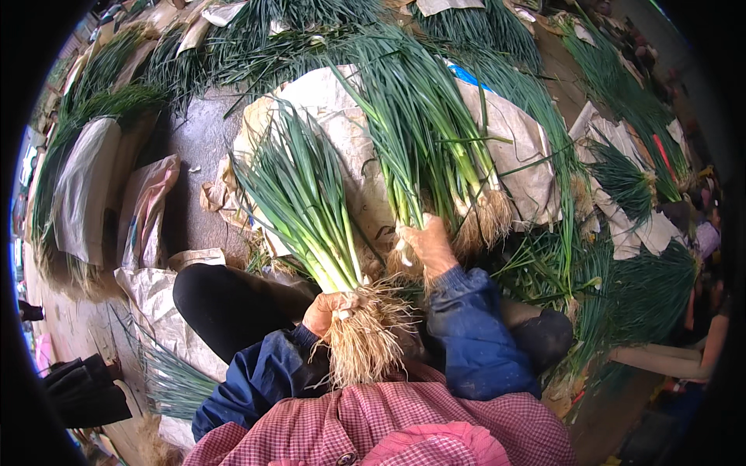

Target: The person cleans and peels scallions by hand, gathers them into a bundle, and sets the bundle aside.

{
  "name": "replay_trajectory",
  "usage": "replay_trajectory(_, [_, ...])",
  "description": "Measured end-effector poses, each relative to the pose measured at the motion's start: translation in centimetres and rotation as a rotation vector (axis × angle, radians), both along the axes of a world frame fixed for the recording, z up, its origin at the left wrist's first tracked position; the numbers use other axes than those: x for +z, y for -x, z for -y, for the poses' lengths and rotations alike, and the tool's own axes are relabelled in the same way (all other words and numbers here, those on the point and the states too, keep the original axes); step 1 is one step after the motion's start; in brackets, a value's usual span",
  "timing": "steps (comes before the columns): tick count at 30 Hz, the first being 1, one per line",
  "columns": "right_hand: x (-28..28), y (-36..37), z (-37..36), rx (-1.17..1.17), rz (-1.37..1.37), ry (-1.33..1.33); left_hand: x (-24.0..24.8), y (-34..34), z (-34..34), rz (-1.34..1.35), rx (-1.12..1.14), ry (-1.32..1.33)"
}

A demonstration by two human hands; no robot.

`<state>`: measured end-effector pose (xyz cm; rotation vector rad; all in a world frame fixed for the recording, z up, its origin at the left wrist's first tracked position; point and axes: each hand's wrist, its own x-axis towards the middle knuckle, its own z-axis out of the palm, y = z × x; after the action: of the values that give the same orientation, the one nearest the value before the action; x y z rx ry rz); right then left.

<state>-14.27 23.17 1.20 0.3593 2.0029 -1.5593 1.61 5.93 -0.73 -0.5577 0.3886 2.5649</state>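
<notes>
My left hand (pixel 325 313) is closed around the base of a thick bunch of spring onions (pixel 299 206). The bunch's green tops point away from me over the sacking, and its tangle of pale roots (pixel 365 330) hangs over my lap. Just ahead and to the right, my right hand (pixel 429 245) grips the white ends of a few spring onions (pixel 398 155). More spring onions (pixel 470 163) with bushy roots lie right beside that hand, on the same sacking. The fingertips of both hands are partly hidden by stalks and roots.
Pale sacking (pixel 330 101) covers the ground before my knees. Wrapped bundles of spring onions (pixel 93 186) stand at the left, and a long heap (pixel 287 39) lies along the back. Loose stalks (pixel 629 287) are at the right, near another person's arm (pixel 668 361).
</notes>
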Motion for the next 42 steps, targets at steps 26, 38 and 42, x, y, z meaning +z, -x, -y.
replay_trajectory(26, [1.8, -11.8, -5.4, -0.446, -0.207, 0.706, 1.3, 2.3, -5.5, 0.194, 0.033, -0.385])
replay_trajectory(38, [8.9, -7.9, -19.3, -0.223, -0.531, -0.654, -3.4, 0.0, -2.3, -0.104, -0.011, -0.546])
replay_trajectory(42, [0.1, -0.9, -8.0, 0.236, -0.332, -0.744, -0.9, -0.5, -2.5, -0.038, -0.047, -0.489])
